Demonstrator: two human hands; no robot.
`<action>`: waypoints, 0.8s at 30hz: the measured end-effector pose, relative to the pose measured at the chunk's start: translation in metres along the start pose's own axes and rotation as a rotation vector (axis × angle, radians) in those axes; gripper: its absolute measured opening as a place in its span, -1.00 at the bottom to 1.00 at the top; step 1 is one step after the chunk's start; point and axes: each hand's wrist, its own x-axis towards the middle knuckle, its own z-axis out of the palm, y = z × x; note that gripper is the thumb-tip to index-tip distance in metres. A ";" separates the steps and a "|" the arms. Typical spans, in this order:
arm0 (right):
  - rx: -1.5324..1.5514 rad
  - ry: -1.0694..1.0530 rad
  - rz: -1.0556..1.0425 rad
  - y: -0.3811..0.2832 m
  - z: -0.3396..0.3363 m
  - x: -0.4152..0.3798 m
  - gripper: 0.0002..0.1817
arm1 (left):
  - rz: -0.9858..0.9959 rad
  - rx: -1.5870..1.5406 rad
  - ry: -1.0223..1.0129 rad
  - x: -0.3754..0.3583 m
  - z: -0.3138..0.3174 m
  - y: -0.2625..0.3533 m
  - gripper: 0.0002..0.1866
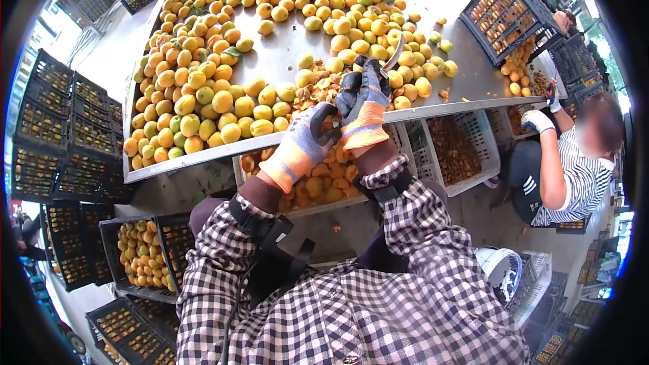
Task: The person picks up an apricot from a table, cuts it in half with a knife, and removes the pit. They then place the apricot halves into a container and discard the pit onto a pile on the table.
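Observation:
Both my gloved hands meet above the near edge of a metal table (270, 140). In my right hand (365, 105) is a knife (394, 54), its curved blade pointing up and away. My left hand (307, 142) is closed just beside it, with its fingertips close to the right hand. A small orange bit, which looks like part of an apricot, shows between the left fingers; most of it is hidden. Whole apricots (223, 101) cover much of the table, and a heap of brownish scraps (311, 93) lies behind my hands. Below them, a crate holds orange apricot halves (324, 182).
A white crate (491, 152) of brown scraps stands to the right of the halves. Farther right a person (574, 169) in gloves sits at the table, near a tipped dark crate (507, 10). Stacked crates (61, 128) of fruit line the left; a white bucket (500, 270) is lower right.

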 end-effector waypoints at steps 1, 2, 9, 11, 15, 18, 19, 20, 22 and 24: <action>0.048 0.030 0.044 0.002 -0.002 0.003 -0.78 | -0.012 -0.003 -0.012 0.000 -0.001 0.001 -0.63; 0.096 0.060 0.088 0.003 -0.004 0.006 -0.78 | -0.010 -0.002 -0.011 0.000 -0.002 0.001 -0.63; 0.111 0.140 0.171 0.007 -0.011 0.017 -0.79 | 0.031 0.058 -0.017 0.000 -0.006 0.007 -0.64; 0.091 0.171 0.216 0.009 -0.013 0.019 -0.78 | 0.040 0.072 -0.017 0.000 -0.006 0.008 -0.64; 0.103 0.230 0.258 0.009 -0.011 0.020 -0.80 | 0.075 0.091 0.000 -0.002 -0.006 0.007 -0.65; 0.133 0.160 0.282 0.019 -0.025 0.029 -0.75 | 0.102 0.110 0.007 -0.002 -0.004 0.003 -0.64; 0.141 0.143 0.302 0.021 -0.028 0.032 -0.75 | 0.110 0.118 0.008 -0.002 -0.003 0.002 -0.64; 0.148 0.128 0.322 0.023 -0.032 0.035 -0.75 | 0.113 0.118 0.007 -0.002 -0.003 0.002 -0.64; 0.157 0.130 0.326 0.023 -0.032 0.034 -0.75 | 0.118 0.122 0.014 -0.003 -0.004 0.004 -0.62; 0.166 0.131 0.332 0.024 -0.033 0.034 -0.75 | 0.129 0.123 0.015 -0.002 -0.005 0.006 -0.62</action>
